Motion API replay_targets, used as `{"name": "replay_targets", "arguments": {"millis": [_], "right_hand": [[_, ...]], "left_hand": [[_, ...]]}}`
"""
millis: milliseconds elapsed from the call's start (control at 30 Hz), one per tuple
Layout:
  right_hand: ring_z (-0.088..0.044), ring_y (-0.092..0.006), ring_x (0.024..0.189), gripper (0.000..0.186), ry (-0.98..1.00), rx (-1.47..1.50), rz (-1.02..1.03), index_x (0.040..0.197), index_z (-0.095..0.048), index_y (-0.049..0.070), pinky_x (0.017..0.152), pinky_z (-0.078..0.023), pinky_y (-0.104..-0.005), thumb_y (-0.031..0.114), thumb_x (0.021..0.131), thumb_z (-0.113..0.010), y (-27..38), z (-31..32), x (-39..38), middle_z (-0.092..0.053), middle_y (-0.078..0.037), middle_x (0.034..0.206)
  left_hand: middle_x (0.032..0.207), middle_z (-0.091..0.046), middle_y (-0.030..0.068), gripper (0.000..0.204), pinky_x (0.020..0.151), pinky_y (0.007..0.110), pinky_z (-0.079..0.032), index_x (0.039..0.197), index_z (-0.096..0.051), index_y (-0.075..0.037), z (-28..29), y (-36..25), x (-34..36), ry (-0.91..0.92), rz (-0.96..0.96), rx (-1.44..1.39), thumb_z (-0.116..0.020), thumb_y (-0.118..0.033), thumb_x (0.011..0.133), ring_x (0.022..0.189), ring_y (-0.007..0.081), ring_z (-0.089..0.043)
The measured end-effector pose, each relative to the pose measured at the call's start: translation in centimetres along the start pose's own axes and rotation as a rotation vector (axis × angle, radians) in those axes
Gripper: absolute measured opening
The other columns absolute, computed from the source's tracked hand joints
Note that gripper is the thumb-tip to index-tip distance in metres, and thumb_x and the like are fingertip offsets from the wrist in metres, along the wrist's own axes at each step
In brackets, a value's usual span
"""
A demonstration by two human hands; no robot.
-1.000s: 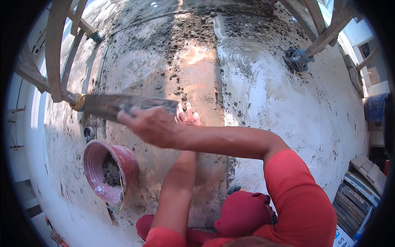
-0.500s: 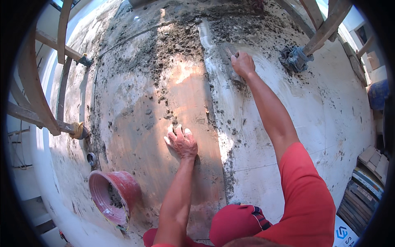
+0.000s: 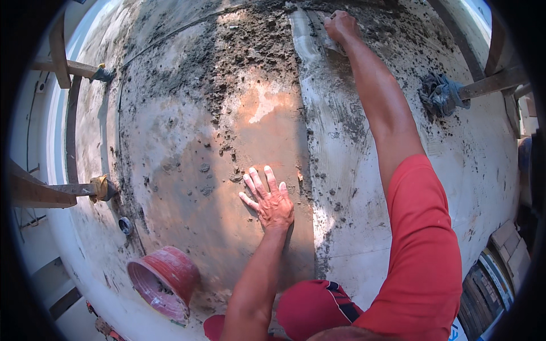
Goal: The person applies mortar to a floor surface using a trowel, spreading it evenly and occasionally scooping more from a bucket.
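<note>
My left hand (image 3: 268, 202) rests on the dusty, mortar-streaked floor (image 3: 170, 165) near the centre of the head view, fingers spread. My right arm stretches to the far edge of the picture, where my right hand (image 3: 342, 27) grips a trowel (image 3: 335, 46), mostly hidden under the hand, against the floor. Dark mortar crumbs (image 3: 239, 51) lie thickly beside and around it and trail back toward my left hand. A pinkish-red bucket (image 3: 173, 267) with grey material inside is at the lower left, beside my left forearm.
Wooden supports (image 3: 79, 193) with cloth-wrapped feet stand along the left; another, wrapped in blue-grey cloth (image 3: 441, 94), is at the right. A small ring-shaped fitting (image 3: 125, 226) lies above the bucket. Stacked boards and tiles (image 3: 506, 244) sit at the lower right.
My right hand has swung the trowel from across my left hand on the left to far forward on the right. My left hand stays on the floor, now more fully visible, fingers spread.
</note>
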State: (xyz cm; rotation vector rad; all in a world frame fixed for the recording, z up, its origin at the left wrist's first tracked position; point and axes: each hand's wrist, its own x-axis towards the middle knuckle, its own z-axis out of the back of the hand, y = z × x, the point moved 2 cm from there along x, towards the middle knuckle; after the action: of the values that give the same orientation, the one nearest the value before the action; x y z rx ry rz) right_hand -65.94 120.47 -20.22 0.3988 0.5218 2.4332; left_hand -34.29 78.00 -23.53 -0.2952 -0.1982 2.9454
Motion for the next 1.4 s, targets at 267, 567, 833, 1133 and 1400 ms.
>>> {"name": "replay_targets", "arguments": {"millis": [267,567,833,1133,1400], "right_hand": [[-0.067,-0.0368,0.114,0.043,-0.107,0.171,0.004,0.124,-0.065,0.015,0.096,-0.053,-0.0481,0.045,0.093,-0.065,-0.2,-5.0,0.8,-0.072,-0.017,0.119],[-0.073,-0.0323,0.098,0.039,-0.136,0.306,0.25,0.124,-0.065,0.015,0.085,-0.056,-0.0447,0.042,0.096,-0.066,3.1,0.9,-10.4,-0.075,-0.016,0.105],[-0.069,-0.0174,0.074,0.03,0.253,0.605,0.637,0.121,-0.065,0.014,0.07,-0.054,-0.0352,0.033,0.099,-0.067,16.5,10.9,-33.0,-0.073,-0.011,0.087],[-0.065,-0.0183,0.06,0.025,0.102,0.455,1.452,0.116,-0.063,0.016,0.055,-0.053,-0.0365,0.02,0.092,-0.066,33.4,16.9,-58.9,-0.059,-0.003,0.078],[-0.067,-0.0198,0.063,0.026,0.016,0.502,1.315,0.112,-0.064,0.009,0.052,-0.051,-0.0363,0.022,0.09,-0.064,29.6,16.9,-60.5,-0.063,-0.005,0.078]], "left_hand": [[0.171,-0.004,0.019,0.064,0.12,0.07,-0.002,0.163,-0.022,-0.015,0.0,0.2,0.1,0.013,-0.012,-0.002,-0.044,-0.036,0.106,0.158,0.0414,0.0],[0.171,-0.003,0.018,0.064,0.12,0.07,-0.003,0.163,-0.022,-0.015,0.0,0.3,0.0,-0.002,-0.007,0.011,-0.04,-0.04,0.107,0.159,0.0386,0.002],[0.17,-0.01,0.0185,0.06,0.12,0.071,-0.003,0.161,-0.026,-0.014,0.8,0.5,-0.7,-0.067,-0.009,-0.109,-0.038,-0.04,0.108,0.158,0.0389,-0.004],[0.171,-0.017,0.0124,0.065,0.124,0.062,-0.007,0.16,-0.032,-0.017,-2.6,5.0,-3.6,-0.083,-0.233,-0.327,-0.046,-0.045,0.104,0.159,0.0331,-0.011],[0.167,-0.025,0.0149,0.06,0.123,0.059,-0.019,0.156,-0.038,-0.011,-0.5,3.9,-6.6,-0.074,-0.153,-0.283,-0.052,-0.036,0.103,0.154,0.0353,-0.025]]}}
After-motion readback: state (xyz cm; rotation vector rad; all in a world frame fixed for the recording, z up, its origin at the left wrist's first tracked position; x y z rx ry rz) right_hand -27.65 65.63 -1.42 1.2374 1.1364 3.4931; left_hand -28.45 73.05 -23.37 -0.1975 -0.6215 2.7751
